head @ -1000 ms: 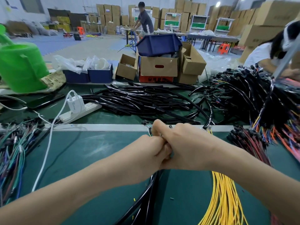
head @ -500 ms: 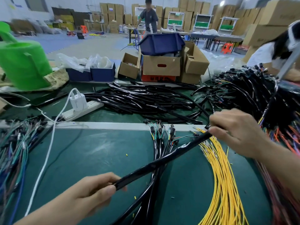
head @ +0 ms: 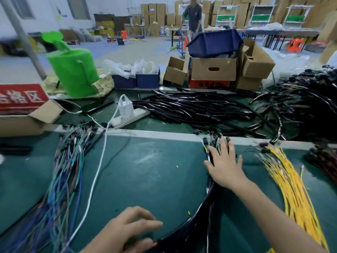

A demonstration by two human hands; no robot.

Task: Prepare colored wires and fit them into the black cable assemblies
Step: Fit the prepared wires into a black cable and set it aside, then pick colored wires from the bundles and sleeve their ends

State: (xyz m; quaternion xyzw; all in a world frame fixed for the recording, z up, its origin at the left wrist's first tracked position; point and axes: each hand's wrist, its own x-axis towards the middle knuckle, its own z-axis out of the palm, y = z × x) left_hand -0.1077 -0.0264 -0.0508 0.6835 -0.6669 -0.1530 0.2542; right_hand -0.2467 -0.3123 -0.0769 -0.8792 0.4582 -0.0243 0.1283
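A bundle of black cable assemblies (head: 206, 203) curves across the green mat, with coloured wire ends and small connectors at its far tip. My right hand (head: 226, 165) lies flat on the bundle's far part, fingers spread and straight. At the bottom edge my left hand (head: 127, 229) hovers, blurred, fingers loosely extended beside the bundle's near end and holding nothing. Loose yellow wires (head: 291, 189) fan out to the right of the bundle. A sheaf of blue, green and purple wires (head: 69, 170) lies at the left.
Black tubes (head: 191, 108) are heaped on the far table, with tangled wire harnesses (head: 300, 106) at the right. A power strip (head: 131, 115) trails a white cable (head: 94, 179) over the mat. A cardboard box (head: 23, 121) stands left, a green bucket (head: 73, 70) behind. Cartons (head: 213, 70) line the back.
Both hands held one black cable stretched between them; now it lies with the bundle. My right hand has flattened on top and my left has let go. The view has swung left.
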